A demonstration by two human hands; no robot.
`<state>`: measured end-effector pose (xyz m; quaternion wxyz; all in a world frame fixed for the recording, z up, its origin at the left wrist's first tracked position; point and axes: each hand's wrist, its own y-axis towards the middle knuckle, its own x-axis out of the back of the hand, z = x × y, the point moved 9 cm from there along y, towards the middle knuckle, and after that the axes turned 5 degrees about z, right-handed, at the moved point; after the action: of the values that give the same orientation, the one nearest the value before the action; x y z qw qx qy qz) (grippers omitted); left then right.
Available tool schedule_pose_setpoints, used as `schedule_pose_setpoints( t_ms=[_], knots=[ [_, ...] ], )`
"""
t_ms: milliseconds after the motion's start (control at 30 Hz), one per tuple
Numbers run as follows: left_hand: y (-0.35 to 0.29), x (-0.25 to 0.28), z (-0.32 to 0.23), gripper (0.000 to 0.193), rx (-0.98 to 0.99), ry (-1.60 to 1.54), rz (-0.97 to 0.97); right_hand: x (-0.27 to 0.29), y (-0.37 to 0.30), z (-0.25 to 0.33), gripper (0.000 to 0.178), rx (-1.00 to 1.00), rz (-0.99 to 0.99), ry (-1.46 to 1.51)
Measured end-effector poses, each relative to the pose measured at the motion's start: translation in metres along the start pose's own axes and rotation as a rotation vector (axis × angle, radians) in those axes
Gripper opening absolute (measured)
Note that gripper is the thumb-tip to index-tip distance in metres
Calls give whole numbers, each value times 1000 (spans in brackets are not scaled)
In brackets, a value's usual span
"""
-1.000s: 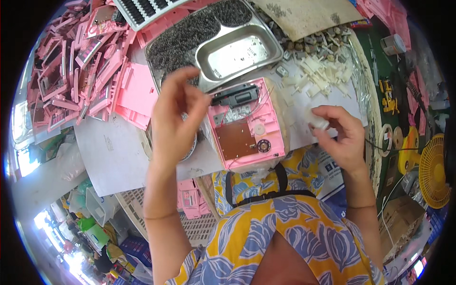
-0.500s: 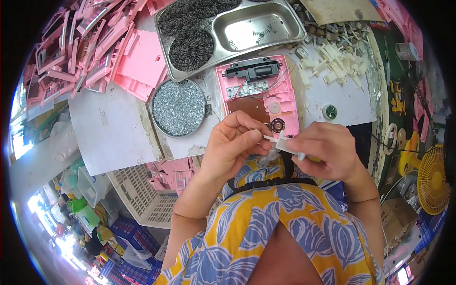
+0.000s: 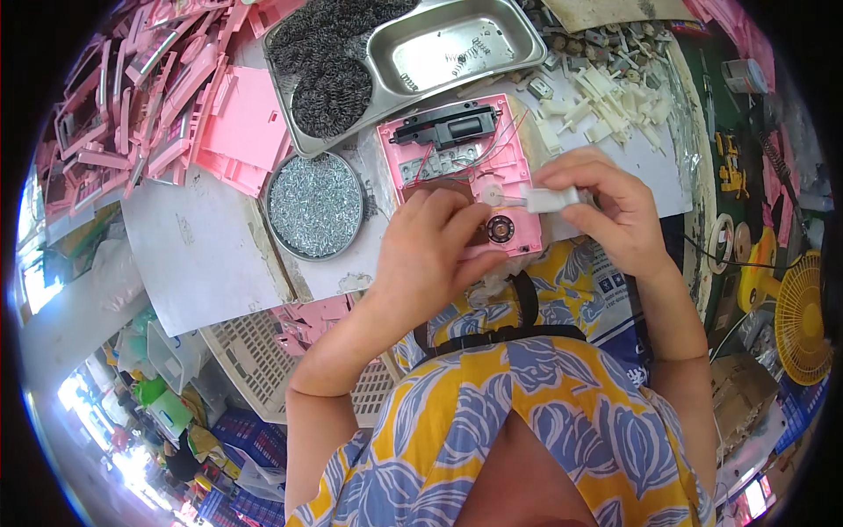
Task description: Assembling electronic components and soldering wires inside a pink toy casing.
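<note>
The pink case [image 3: 502,162] lies open on the desk [image 3: 202,255], in front of the person. The right hand [image 3: 619,211] is at the case's right side, its fingers gripping a white bottle [image 3: 548,200]. The bottle lies sideways over the case's right edge, thin tip pointing left, close to the white wheel [image 3: 491,194] inside the case; whether they touch, I cannot tell. The left hand [image 3: 430,237] rests over the near left part of the case, fingers bent and partly covering the brown board [image 3: 452,185]; whether they pinch anything, I cannot tell. Just nearer than the wheel, the case holds a round black part [image 3: 500,230]; along its far side sit a black unit [image 3: 450,128] and a metal plate [image 3: 439,162], with thin wires [image 3: 502,140] to their right.

Left of the case stands a round dish of screws [image 3: 314,206]. Beyond the case is a metal tray [image 3: 376,112] with dark springs [image 3: 329,98]. White parts [image 3: 610,98] lie beyond it to the right, and pink parts [image 3: 167,97] are heaped far to its left.
</note>
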<state>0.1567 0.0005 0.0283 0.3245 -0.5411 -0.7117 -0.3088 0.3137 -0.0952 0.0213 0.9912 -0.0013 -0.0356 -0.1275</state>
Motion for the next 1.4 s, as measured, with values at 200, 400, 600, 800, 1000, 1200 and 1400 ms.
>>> schedule_pose_setpoints(
  t_ms=[200,400,600,800,1000,1200,1400],
  knots=[
    [-14,-9,1,52,3,7,-40,-15,12,25,27,305,75,-793],
    [-19,-8,5,54,-33,-56,-106,-37,20,29,27,414,175,-971],
    [-16,-4,2,53,-55,-115,-135,-26,28,10,23,471,194,-698],
    [-19,-7,3,55,-83,-147,-150,-41,27,4,25,383,182,-764],
    [-16,-18,-11,66,-142,65,72,-54,24,22,28,379,185,-937],
    [-10,-16,-10,68,-118,68,62,37,74,3,24,103,-117,-919],
    [-10,-9,-6,63,-85,-81,41,41,105,-22,27,-55,-50,-1325]
  ],
)
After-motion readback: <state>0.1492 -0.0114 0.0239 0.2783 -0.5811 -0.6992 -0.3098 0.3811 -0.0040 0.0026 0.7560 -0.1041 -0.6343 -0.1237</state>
